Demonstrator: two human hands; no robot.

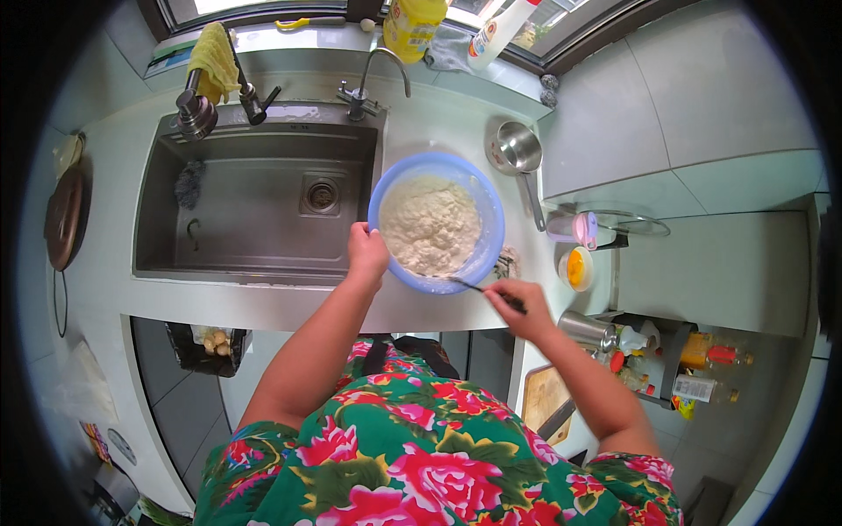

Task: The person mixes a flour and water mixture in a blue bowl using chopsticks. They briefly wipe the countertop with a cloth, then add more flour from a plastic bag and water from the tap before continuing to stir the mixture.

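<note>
A blue plastic bowl [491,227] stands on the counter to the right of the sink, filled with lumpy pale dough [434,227]. My left hand [368,253] grips the bowl's rim on its left side. In my right hand [523,306] is the dark handle of a utensil [466,283]. Its working end dips into the dough at the bowl's near edge, so its shape is hidden. Smears of dough cling to the bowl's inner wall. A patterned cloth [508,263] lies partly behind the bowl at the right.
Left of the bowl is a steel sink [256,243] with a small tap [358,98]. A steel saucepan [518,148], a pink-lidded bottle [582,230] and a small bowl with orange contents [576,268] stand to the right. A cutting board [543,398] lies nearer me.
</note>
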